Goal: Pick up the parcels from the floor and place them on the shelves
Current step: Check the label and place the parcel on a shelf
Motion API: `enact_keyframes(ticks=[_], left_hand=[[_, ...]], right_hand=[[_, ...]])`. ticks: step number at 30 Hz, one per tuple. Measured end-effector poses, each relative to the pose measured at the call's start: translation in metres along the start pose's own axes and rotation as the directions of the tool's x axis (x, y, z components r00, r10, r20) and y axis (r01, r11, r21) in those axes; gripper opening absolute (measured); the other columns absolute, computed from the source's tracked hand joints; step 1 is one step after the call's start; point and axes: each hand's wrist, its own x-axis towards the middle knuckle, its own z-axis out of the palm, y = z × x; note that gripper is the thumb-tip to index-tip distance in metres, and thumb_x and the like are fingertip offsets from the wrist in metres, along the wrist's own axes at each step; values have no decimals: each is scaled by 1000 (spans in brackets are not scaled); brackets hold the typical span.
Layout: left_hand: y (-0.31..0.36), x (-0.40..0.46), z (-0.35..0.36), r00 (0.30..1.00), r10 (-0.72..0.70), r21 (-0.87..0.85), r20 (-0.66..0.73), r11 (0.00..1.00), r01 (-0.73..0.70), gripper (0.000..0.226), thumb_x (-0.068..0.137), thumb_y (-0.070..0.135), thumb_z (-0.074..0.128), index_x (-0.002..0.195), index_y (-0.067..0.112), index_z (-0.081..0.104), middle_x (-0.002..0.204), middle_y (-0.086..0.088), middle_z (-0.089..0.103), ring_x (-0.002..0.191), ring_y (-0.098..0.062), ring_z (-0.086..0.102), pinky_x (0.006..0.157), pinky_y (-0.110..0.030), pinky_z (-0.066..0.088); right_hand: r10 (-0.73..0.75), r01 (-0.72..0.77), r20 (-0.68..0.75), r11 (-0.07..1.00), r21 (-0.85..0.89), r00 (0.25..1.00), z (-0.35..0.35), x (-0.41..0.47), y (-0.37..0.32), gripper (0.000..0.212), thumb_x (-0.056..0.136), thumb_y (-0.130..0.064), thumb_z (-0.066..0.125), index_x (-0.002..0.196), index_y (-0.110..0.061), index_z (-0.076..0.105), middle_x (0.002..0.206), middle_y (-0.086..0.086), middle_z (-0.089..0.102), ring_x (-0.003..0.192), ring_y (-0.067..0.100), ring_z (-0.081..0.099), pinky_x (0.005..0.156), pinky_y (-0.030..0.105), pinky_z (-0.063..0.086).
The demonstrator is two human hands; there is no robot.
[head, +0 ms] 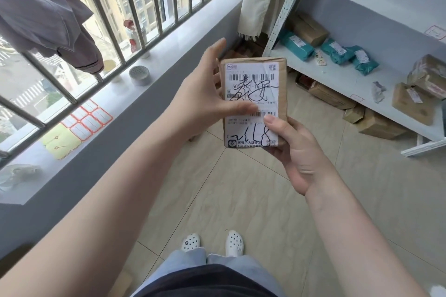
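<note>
**Item: brown parcel, held at chest height over tiled floor**

Surroundings: white metal shelving (333,75) is standing at right, its lower board carrying teal bagged parcels (337,52) and several brown boxes (410,101); more brown boxes (376,123) are lying on the floor (217,200) beneath it. A barred window (115,7) is running along the left, with a sill (72,132) holding red-bordered label sheets (88,117) and a small round tin (139,75). A grey garment (43,12) is hanging at upper left. Nothing is standing between parcel and shelf.

Obscured: the printed text on the parcel's label is blurring and overwritten in black marker; the shelf tags are too small for reading; the upper shelves are cropping out of frame.

Hands: the parcel (253,101) is being held upright, label facing the camera. The right hand (296,154) is gripping its lower right corner, thumb pressing on the label. The left hand (205,94) is closing on the left edge, thumb lying across the label, fingers spreading behind. Both forearms are reaching forward, bare
</note>
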Motion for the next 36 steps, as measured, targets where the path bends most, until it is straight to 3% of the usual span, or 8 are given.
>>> enact_keyframes(ticks=[4, 8, 10, 16, 21, 27, 33, 36], left_hand=[[-4, 0, 4, 993, -49, -253, 106, 965, 75, 106, 54, 38, 91, 146, 21, 42, 129, -4, 68, 118, -20, 67, 95, -46, 57], [-7, 2, 1, 974, -40, -335, 223, 935, 115, 95, 59, 29, 87, 145, 25, 46, 126, -11, 70, 111, -26, 71, 89, -49, 59], [-8, 4, 3, 974, -43, -343, 222, 932, 119, 94, 59, 30, 87, 144, 27, 47, 124, -11, 71, 110, -27, 71, 90, -49, 59], [-8, 13, 11, 975, -57, -341, 215, 931, 129, 90, 64, 21, 90, 144, 28, 49, 121, -9, 72, 108, -25, 72, 85, -41, 61], [-8, 25, 37, 969, -140, -361, 205, 909, 208, 75, 68, 11, 85, 136, 10, 53, 118, -11, 73, 102, -26, 74, 79, -36, 63], [-15, 58, 88, 953, -160, -325, 256, 914, 241, 52, 78, 8, 81, 127, 13, 65, 115, -5, 76, 90, -19, 78, 76, -28, 62], [-20, 122, 148, 931, -214, -266, 295, 918, 295, 46, 80, 12, 81, 124, 16, 68, 118, -10, 74, 94, -20, 77, 86, -33, 61], [-16, 158, 179, 920, -233, -254, 314, 913, 318, 49, 80, 11, 80, 127, 13, 66, 119, -10, 74, 99, -23, 76, 86, -33, 61]], right_hand=[[-44, 50, -59, 993, 106, 997, 6, -1, 0, 25, 71, -31, 74, 95, -22, 74, 96, -6, 75, 91, 13, 63, 89, 31, 43], [-101, 108, -54, 984, 141, 993, 5, -3, -2, 31, 75, -23, 74, 105, -18, 68, 98, -5, 77, 89, 8, 72, 81, 23, 54], [-126, 134, -66, 982, 132, 990, 5, -3, -3, 38, 73, -24, 74, 108, -15, 67, 102, -2, 77, 92, 9, 72, 78, 21, 55], [-210, 215, -132, 976, 25, 969, 4, 3, -6, 51, 77, -28, 76, 124, -11, 63, 115, 5, 74, 109, 20, 69, 92, 31, 55], [-203, 213, -218, 977, 24, 955, -16, 12, 3, 50, 81, -24, 75, 128, -16, 59, 114, 2, 75, 108, 19, 70, 95, 38, 55], [-142, 161, -294, 986, 41, 945, -61, 39, 14, 41, 85, -19, 72, 124, -18, 63, 107, -2, 77, 101, 16, 72, 87, 30, 56], [-83, 110, -345, 992, 60, 935, -122, 91, 14, 38, 85, -22, 72, 121, -16, 66, 109, 2, 77, 104, 20, 72, 94, 35, 54], [-49, 74, -345, 995, 59, 937, -158, 118, 5, 34, 85, -23, 72, 119, -17, 67, 104, -1, 77, 96, 15, 74, 84, 27, 55]])
